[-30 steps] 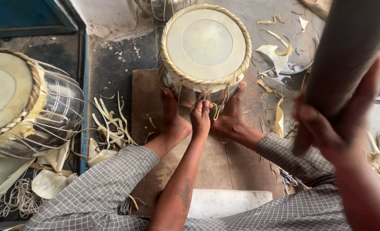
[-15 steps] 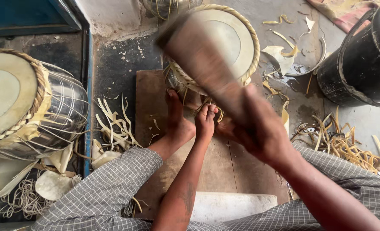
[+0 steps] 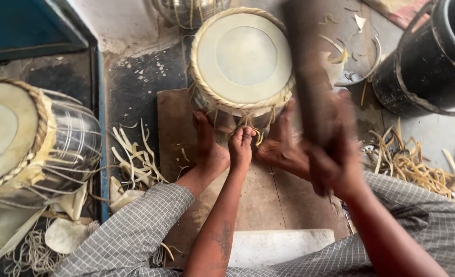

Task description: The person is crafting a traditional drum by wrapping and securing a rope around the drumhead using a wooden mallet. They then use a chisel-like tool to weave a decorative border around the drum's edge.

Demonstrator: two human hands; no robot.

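Concrete flooring, stained dark and speckled with pale flecks, is lying beneath everything we are viewing from above. On it a flat wooden board is resting, and on the board's far end we are steadying a round drum; its smooth, cream-coloured skin is ringed by a braided hoop of pale hide, with thongs running down the shiny metal shell. Both our bare feet are bracing the drum's near side, and the checked cloth of our trouser legs is showing at the bottom edge. A second, larger drum of the same build is lying on its side at the left, well apart. A black cylindrical container is standing at the upper right. Curled, straw-coloured hide strips are littering the floor on both sides of the board.

Our left hand is reaching to the lacing at the drum's lower rim, fingers curled and pinching the thongs there. Our right hand is closing fully around the lower end of a dark, cylindrical mallet, motion-blurred, standing just right of the drum.
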